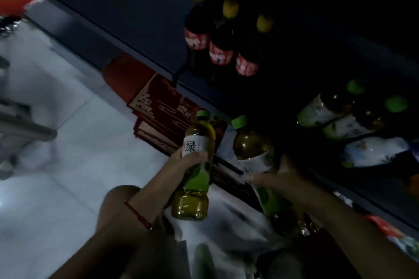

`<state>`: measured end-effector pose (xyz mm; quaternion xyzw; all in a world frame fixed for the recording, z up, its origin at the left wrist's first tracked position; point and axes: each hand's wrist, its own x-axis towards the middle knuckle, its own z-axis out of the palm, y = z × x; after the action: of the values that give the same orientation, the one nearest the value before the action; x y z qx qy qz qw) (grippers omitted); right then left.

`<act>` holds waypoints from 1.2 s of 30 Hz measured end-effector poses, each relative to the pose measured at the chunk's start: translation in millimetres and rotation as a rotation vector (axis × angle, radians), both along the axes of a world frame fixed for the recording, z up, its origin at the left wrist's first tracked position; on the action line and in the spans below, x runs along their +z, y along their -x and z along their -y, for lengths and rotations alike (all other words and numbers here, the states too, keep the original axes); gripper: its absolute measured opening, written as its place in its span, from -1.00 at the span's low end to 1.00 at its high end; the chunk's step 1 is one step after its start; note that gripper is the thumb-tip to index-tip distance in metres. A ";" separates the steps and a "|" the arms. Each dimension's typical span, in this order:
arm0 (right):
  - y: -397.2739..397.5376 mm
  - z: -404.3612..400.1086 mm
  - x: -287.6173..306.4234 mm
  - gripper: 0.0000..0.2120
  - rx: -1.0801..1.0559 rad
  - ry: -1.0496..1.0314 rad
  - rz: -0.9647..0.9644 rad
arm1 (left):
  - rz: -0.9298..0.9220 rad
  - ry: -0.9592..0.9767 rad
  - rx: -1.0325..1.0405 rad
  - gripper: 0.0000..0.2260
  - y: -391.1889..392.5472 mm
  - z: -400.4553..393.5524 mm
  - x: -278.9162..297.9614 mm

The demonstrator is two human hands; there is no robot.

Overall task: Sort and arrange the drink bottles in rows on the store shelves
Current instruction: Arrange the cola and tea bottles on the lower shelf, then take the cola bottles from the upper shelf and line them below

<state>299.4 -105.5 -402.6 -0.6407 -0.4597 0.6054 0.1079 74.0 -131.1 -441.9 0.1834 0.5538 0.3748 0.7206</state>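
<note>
While dark yellow-capped cola bottles at 12 o'clock already stand in rows, left hand grips a green-capped tea bottle; right hand holds another green-capped tea bottle, both unshelved, toward 5 o'clock of shelf.

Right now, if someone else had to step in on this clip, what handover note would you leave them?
Left hand: grips a green-cap tea bottle round the middle, in front of the shelf.
Right hand: holds a second tea bottle, cap towards the shelf.
On the shelf: yellow-cap bottles with red labels in rows; further right, green-cap bottles grouped together.
Done: those two groups are shelved.
Left: set both held bottles in, probably with the green-cap group. The picture is dark and blurred, so row alignment cannot be judged.
</note>
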 end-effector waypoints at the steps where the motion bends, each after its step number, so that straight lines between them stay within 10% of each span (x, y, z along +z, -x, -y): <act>1: 7.4 2.7 26.4 -0.38 0.046 -0.004 -0.023 | -0.021 0.042 0.034 -0.57 14.7 10.5 26.7; 9: 78.5 33.8 246.5 -0.52 0.165 -0.096 -0.076 | -0.150 -0.096 0.080 -0.54 116.3 68.6 243.5; 21: 144.1 113.7 399.4 -0.28 -0.449 -0.357 -0.158 | -0.281 -0.449 -0.277 -0.39 213.6 11.7 423.5; 36: 123.3 109.7 416.5 -0.61 -0.971 -0.595 -0.141 | -0.150 -0.707 -0.306 -0.71 136.2 -50.9 482.1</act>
<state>176.0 -215.2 13.9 -0.6786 -0.2550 0.3722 0.5796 -62.1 -80.2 40.3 0.5277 0.4080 0.4161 0.6180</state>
